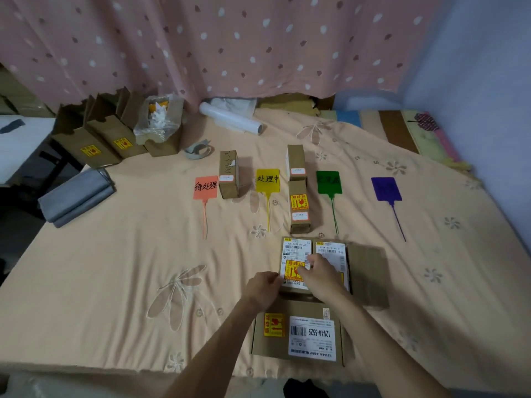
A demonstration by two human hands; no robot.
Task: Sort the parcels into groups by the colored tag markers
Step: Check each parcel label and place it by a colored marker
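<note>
Four tag markers lie in a row on the peach bedsheet: red (205, 187), yellow (267, 180), green (329, 182) and purple (386, 189). One brown parcel (228, 178) stands just right of the red tag. Two parcels (296, 165) (299, 206) lie between the yellow and green tags. Near me, a labelled parcel (294, 252) is gripped by my left hand (264, 287) at its lower left edge and my right hand (320, 272) on its face. Another labelled parcel (333, 251) lies beside it, and a flat box (304, 333) sits closest to me.
Open cardboard boxes (94, 139) and a plastic bag of ties (158, 116) stand at the back left. A folded grey bag stack (76, 196) lies at the left edge. A white roll (231, 117) and tape (198, 150) lie near the curtain.
</note>
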